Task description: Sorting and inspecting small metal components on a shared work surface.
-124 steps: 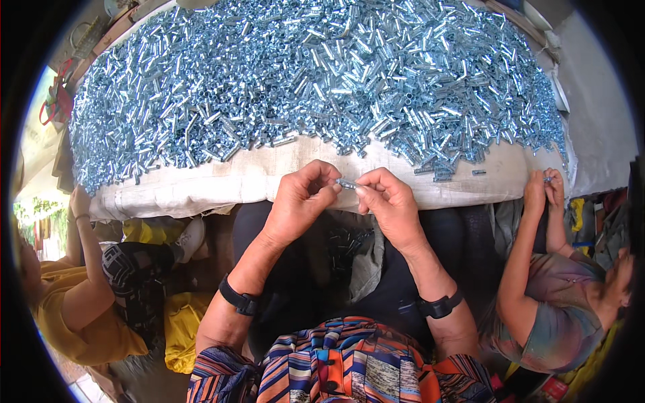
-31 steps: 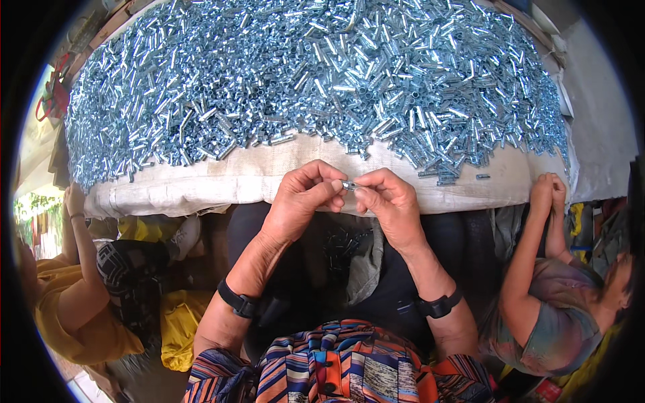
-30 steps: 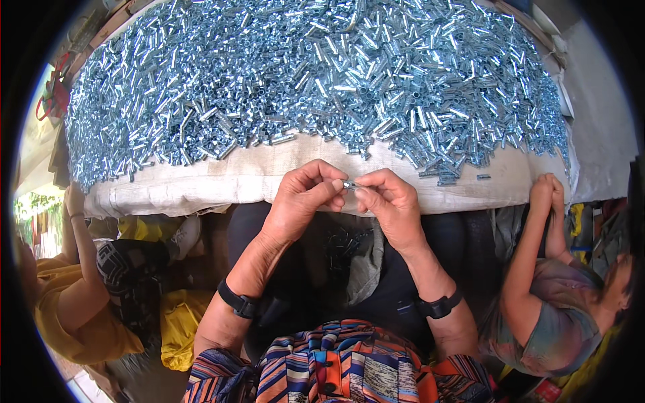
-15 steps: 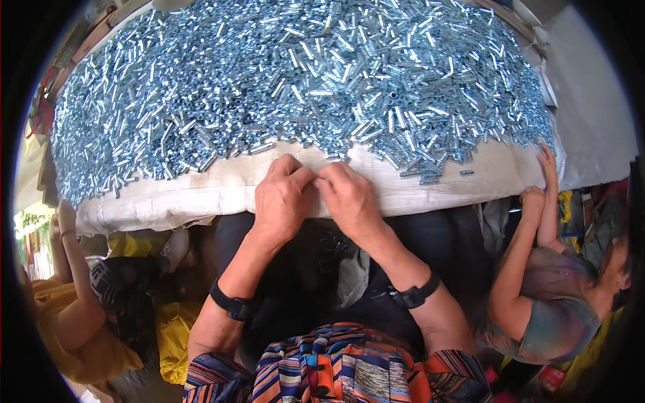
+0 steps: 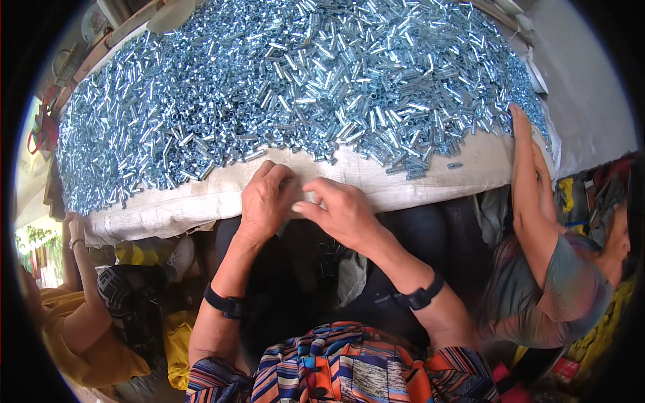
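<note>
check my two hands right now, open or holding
Left hand: fingers curled, blurred; cannot tell if it holds anything.
Right hand: thumb and forefinger parted; cannot tell if anything is between them.

We've got metal pieces (image 5: 302,80) in silvery blue & an off-white cloth (image 5: 201,208). Our shirt (image 5: 363,359) is multicol.: stripes & blocks in orange, navy, blk & whitish. Our wristbands (image 5: 225,305) are blk, our trousers (image 5: 416,248) v. dk. L co-worker's top (image 5: 94,336): mustard yel.; L co-worker's trouser leg (image 5: 121,290): blk w/ white line pattern. Crumpled fabric (image 5: 178,342): brt yel. R co-worker's top (image 5: 571,275): grey-grn w/ soft pinkish-purple patches.
</note>
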A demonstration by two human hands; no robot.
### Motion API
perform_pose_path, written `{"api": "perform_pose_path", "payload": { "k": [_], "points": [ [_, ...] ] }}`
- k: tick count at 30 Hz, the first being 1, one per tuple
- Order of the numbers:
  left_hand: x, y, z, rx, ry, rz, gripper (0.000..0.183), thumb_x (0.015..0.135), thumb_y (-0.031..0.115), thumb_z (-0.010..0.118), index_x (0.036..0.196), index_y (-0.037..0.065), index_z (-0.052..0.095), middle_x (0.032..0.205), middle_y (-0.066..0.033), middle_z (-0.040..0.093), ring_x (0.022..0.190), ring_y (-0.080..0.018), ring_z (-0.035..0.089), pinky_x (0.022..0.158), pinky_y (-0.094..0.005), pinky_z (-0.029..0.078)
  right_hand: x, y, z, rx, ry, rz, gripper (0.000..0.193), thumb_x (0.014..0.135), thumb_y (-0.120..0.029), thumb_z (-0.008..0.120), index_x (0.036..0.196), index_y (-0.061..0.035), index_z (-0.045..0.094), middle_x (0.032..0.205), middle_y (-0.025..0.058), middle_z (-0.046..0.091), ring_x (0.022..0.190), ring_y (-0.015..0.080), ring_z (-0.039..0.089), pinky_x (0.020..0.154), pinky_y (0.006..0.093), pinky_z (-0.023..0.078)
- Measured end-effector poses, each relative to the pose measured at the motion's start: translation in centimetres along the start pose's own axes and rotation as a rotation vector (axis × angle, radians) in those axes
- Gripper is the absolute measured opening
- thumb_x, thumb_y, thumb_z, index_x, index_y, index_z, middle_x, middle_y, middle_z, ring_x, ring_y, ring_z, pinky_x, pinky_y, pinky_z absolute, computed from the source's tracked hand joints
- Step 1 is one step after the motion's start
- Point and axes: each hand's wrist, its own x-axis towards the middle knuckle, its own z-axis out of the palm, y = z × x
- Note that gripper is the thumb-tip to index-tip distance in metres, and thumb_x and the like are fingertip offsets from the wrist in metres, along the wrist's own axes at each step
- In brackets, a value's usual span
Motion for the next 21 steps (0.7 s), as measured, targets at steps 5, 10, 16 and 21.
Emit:
{"api": "perform_pose_path", "payload": {
  "k": [5, 10, 16, 21],
  "points": [
    [0.6, 0.9, 0.3, 0.120, 0.017, -0.003, 0.012, 0.081, 0.013, 0.065, 0.090, 0.006, 0.063, 0.086, -0.0093, 0.062, 0.075, -0.0279, 0.063, 0.067, -0.0371, 0.050, -0.5, 4.2, -6.2, -0.231, 0.296, 0.124, 0.006, 0.085, -0.010, 0.063, 0.087, -0.0048, 0.060, 0.081, 0.0141, 0.062, 0.072, 0.0338, 0.062, 0.064, 0.0423, 0.049],
    [1.8, 1.7, 1.8, 0.127, 0.022, 0.012, 0.012, 0.081, 0.014, 0.065, 0.091, 0.007, 0.063, 0.087, -0.0086, 0.064, 0.074, -0.0278, 0.064, 0.067, -0.0371, 0.050, 0.5, 6.6, -8.2, -0.580, 0.218, 0.241, 0.010, 0.080, -0.011, 0.065, 0.086, -0.0045, 0.061, 0.086, 0.0128, 0.058, 0.080, 0.0344, 0.061, 0.068, 0.0458, 0.047],
    [3.3, 1.9, 2.9, 0.180, 0.020, 0.052, 0.014, 0.081, 0.015, 0.065, 0.092, 0.008, 0.062, 0.088, -0.0085, 0.063, 0.076, -0.0294, 0.063, 0.066, -0.0390, 0.050, 1.4, 6.3, -7.2, -0.612, 0.164, 0.120, 0.015, 0.078, -0.010, 0.069, 0.091, -0.0038, 0.064, 0.088, 0.0134, 0.058, 0.081, 0.0345, 0.060, 0.071, 0.0447, 0.047],
    [3.9, 2.2, 3.6, 0.254, 0.064, 0.090, 0.014, 0.079, 0.015, 0.067, 0.087, 0.008, 0.058, 0.083, -0.0088, 0.060, 0.074, -0.0319, 0.061, 0.064, -0.0420, 0.048, 1.7, 6.0, -6.6, -0.588, 0.210, 0.081, 0.010, 0.078, -0.010, 0.066, 0.085, -0.0037, 0.063, 0.084, 0.0138, 0.055, 0.085, 0.0329, 0.058, 0.076, 0.0428, 0.046]
  ]
}}
